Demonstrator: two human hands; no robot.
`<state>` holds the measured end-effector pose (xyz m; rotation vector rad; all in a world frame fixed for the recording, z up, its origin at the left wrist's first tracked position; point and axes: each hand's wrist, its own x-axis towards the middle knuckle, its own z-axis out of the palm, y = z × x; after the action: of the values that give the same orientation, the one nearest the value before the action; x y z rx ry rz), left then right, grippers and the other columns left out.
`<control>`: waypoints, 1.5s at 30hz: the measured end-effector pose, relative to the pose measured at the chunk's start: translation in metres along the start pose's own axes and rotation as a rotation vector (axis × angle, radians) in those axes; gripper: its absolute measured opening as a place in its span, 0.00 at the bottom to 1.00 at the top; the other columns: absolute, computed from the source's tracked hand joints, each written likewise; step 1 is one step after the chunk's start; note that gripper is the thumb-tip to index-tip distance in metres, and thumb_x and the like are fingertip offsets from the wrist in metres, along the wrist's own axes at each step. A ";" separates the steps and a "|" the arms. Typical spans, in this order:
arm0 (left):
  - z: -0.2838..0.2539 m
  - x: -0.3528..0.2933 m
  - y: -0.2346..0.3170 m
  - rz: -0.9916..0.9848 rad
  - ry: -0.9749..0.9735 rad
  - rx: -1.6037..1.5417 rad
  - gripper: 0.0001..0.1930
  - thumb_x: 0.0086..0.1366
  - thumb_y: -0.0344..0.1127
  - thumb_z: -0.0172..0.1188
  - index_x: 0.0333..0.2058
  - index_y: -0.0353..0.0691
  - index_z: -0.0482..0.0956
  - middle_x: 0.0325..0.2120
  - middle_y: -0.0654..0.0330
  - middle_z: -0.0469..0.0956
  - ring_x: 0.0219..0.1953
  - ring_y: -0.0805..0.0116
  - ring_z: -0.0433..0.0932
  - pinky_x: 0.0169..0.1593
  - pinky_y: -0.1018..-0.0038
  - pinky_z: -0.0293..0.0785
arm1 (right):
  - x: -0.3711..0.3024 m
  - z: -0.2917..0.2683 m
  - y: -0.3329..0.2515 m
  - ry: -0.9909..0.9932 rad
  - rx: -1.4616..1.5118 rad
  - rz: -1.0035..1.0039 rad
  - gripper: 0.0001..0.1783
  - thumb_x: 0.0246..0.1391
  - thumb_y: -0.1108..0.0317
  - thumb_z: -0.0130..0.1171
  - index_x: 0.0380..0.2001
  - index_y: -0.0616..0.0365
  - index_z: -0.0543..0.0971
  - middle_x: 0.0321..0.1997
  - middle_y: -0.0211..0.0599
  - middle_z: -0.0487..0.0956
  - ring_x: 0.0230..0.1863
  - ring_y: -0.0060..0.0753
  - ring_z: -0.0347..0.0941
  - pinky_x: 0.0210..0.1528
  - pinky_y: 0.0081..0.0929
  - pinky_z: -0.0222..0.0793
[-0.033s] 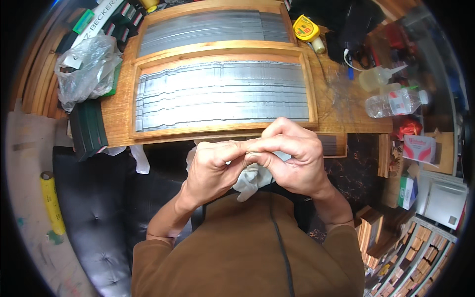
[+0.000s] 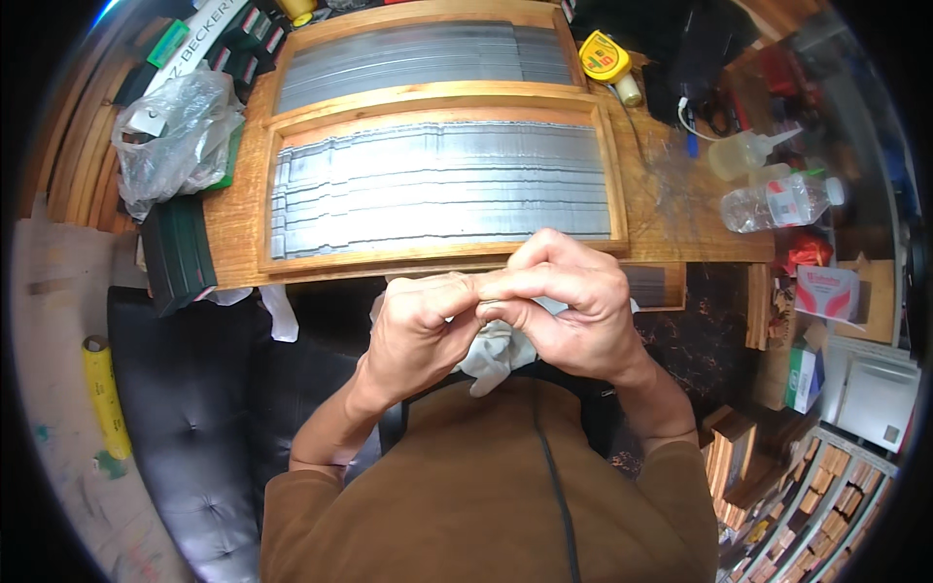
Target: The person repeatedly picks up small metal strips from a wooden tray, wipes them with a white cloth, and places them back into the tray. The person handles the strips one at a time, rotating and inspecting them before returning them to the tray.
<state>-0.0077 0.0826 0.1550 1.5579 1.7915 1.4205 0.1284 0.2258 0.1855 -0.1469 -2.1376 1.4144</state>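
On the table (image 2: 671, 219), front tray (image 2: 612, 185) before rear tray (image 2: 418, 17), with strips (image 2: 442, 185) in both. To the left, plastic bag (image 2: 180, 136); to the right, tape measure (image 2: 603, 60), with bottle (image 2: 782, 202) farther right.

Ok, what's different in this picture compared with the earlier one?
Very little: the right hand has edged slightly left, its fingers closer in against the left hand. I can't tell whether anything small is held between them; nothing is visibly picked up or released. The left hand, nearer wooden tray and yellow tape measure look unchanged.
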 end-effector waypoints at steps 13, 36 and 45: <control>-0.014 0.016 -0.015 -0.148 -0.013 -0.293 0.07 0.67 0.25 0.66 0.43 0.33 0.86 0.24 0.58 0.84 0.26 0.78 0.78 0.30 0.76 0.75 | 0.023 0.014 0.012 0.078 -0.018 -0.033 0.09 0.47 0.82 0.74 0.34 0.62 0.88 0.30 0.33 0.79 0.30 0.23 0.75 0.31 0.21 0.70; 0.021 -0.069 -0.045 -0.468 -0.010 -0.242 0.09 0.69 0.29 0.67 0.44 0.30 0.86 0.29 0.51 0.88 0.30 0.76 0.85 0.34 0.77 0.78 | -0.055 0.066 0.069 0.021 0.332 0.426 0.06 0.56 0.78 0.69 0.37 0.60 0.89 0.32 0.32 0.80 0.30 0.19 0.74 0.31 0.20 0.69; 0.029 -0.084 -0.047 -0.445 0.086 -0.208 0.08 0.67 0.25 0.67 0.44 0.30 0.87 0.29 0.53 0.88 0.30 0.75 0.86 0.34 0.78 0.80 | -0.048 0.063 0.069 -0.084 0.346 0.395 0.07 0.53 0.77 0.72 0.37 0.61 0.89 0.32 0.32 0.81 0.30 0.23 0.75 0.31 0.22 0.70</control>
<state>0.0177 0.0258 0.0765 0.9331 1.8234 1.4104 0.1217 0.1865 0.0891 -0.3987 -1.9609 2.0259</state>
